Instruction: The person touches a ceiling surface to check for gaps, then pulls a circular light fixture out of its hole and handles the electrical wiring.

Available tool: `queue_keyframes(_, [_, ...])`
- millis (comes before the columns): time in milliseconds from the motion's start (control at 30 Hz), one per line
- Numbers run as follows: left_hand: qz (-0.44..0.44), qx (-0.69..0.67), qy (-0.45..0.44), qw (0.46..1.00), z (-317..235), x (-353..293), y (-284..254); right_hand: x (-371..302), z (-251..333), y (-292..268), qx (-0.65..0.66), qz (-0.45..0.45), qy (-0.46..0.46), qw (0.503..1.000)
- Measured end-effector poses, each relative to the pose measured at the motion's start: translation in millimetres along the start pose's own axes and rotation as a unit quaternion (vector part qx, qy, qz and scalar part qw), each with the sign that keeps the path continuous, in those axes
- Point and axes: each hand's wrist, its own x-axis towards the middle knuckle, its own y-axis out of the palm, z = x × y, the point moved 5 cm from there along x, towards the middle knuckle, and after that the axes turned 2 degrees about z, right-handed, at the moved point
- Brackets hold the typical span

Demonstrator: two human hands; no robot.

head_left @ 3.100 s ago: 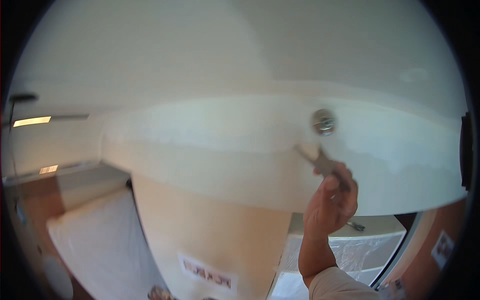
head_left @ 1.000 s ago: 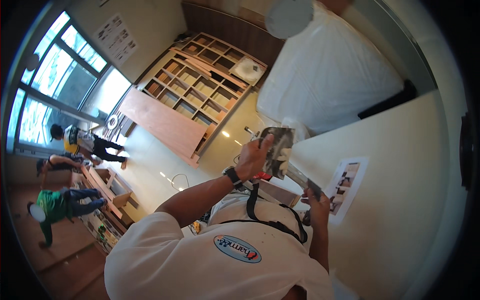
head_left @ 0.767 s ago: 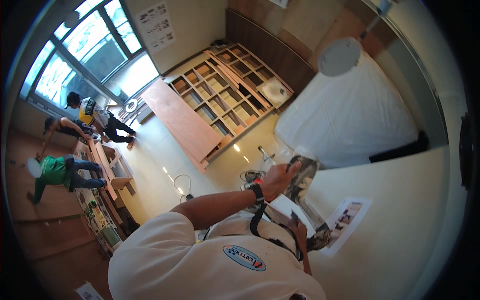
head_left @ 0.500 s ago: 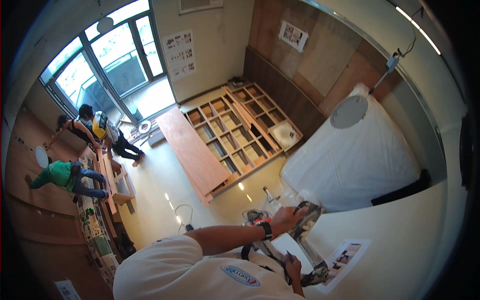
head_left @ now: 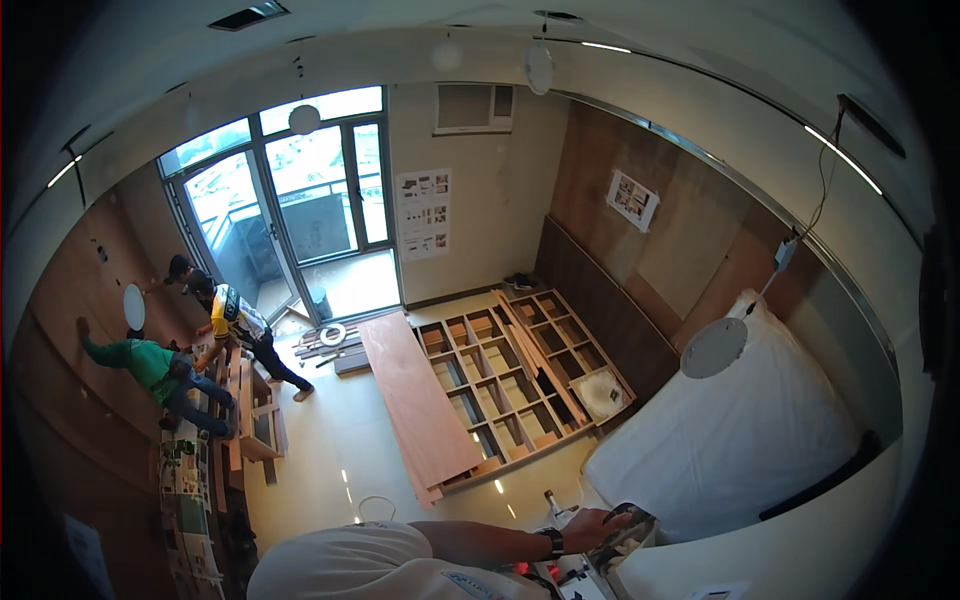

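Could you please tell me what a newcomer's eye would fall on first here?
Probably the bright glass doors at the upper left, then the big wooden grid just right of the middle. Low in the view, the left hand holds a smeared plate.

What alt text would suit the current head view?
The wearer's left hand holds a smeared plate. Beyond are a plywood panel and gridded wooden frame; three co-workers gather at left near a glass door.

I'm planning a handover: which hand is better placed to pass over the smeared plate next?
Probably the left: the left hand holds the smeared plate by its edge, while the right hand is out of view.
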Motion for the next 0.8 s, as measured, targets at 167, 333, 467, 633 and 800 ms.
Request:
queue_keyframes(167, [0.013,-0.008,-0.028,1.000,-14,-11,-7,-2,-18,19,0.047,0.002,0.016,0.999])
queue_keyframes(333, [0.012,-0.018,-0.037,0.999,-18,-18,-11,22,-22,-3,0.066,-0.049,0.083,0.993])
queue_keyframes(467, [-0.010,-0.037,-0.035,0.999,1,-7,-6,46,-18,-66,0.095,-0.124,0.140,0.978])
queue_keyframes(633, [-0.038,-0.033,0.008,0.999,2,-11,-6,72,-17,-143,0.119,-0.225,0.161,0.954])
queue_keyframes(800, [-0.046,-0.007,-0.002,0.999,7,-11,-2,92,-18,-176,0.122,-0.266,0.146,0.945])
